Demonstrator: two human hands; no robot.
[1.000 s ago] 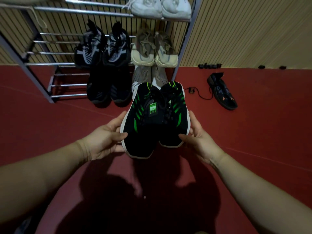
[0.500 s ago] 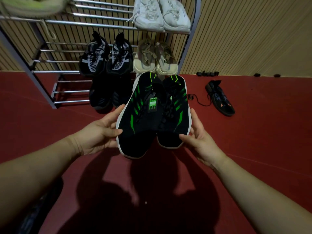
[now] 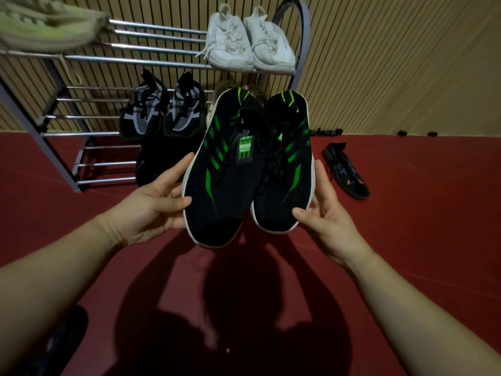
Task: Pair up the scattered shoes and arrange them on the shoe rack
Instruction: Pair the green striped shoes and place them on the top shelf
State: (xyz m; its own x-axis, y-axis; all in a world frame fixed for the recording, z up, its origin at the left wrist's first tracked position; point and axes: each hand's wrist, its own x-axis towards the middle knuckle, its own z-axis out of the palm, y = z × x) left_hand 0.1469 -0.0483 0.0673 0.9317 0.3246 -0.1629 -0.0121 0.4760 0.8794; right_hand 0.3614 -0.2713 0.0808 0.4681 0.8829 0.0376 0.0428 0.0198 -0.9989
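Observation:
Two black sneakers with green stripes are held side by side in the air, toes toward me. My left hand (image 3: 151,204) grips the left sneaker (image 3: 219,172) at its outer edge. My right hand (image 3: 325,213) grips the right sneaker (image 3: 284,164) the same way. A green tag hangs between them. Behind stands the metal shoe rack (image 3: 151,58) with a white pair (image 3: 249,44) on the top shelf and a black-and-grey pair (image 3: 165,109) on the middle shelf. A beige pair is mostly hidden behind the held sneakers.
A single black shoe with orange marks (image 3: 347,172) lies on the red floor at the right. A pale green shoe (image 3: 46,25) sits on the rack's top left. Dark shoes (image 3: 151,161) stand on the lowest shelf. A slatted wall runs behind.
Both hands have lifted the green-striped pair higher and toward the rack; it now covers the beige pair on the middle shelf.

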